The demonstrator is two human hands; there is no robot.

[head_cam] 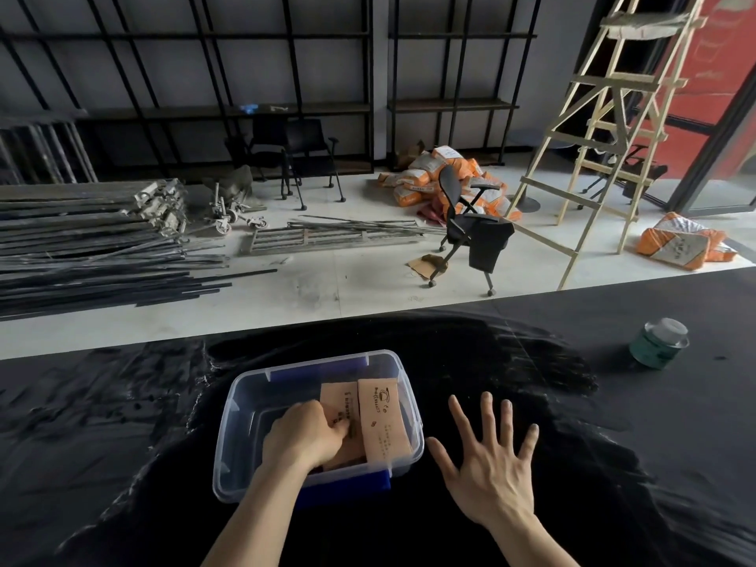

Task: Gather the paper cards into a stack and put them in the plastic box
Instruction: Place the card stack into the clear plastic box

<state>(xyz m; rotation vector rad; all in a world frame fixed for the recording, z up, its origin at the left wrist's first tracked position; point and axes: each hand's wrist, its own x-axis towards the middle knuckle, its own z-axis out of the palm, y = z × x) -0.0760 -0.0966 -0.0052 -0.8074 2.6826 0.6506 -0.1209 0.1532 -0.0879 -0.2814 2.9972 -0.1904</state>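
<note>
A clear plastic box [241, 407] with blue handles sits on the black table in front of me. Inside it lie tan paper cards [382, 419] with dark print, leaning toward the box's right side. My left hand [304, 437] reaches down into the box, its fingers curled on the left edge of the cards. My right hand [491, 460] hovers flat over the table just right of the box, fingers spread wide and holding nothing.
The table is covered in wrinkled black plastic sheeting [613, 444]. A small green-labelled jar [658, 343] stands at the table's far right. Beyond the far table edge lie metal bars, office chairs, orange sacks and a wooden ladder [605, 128].
</note>
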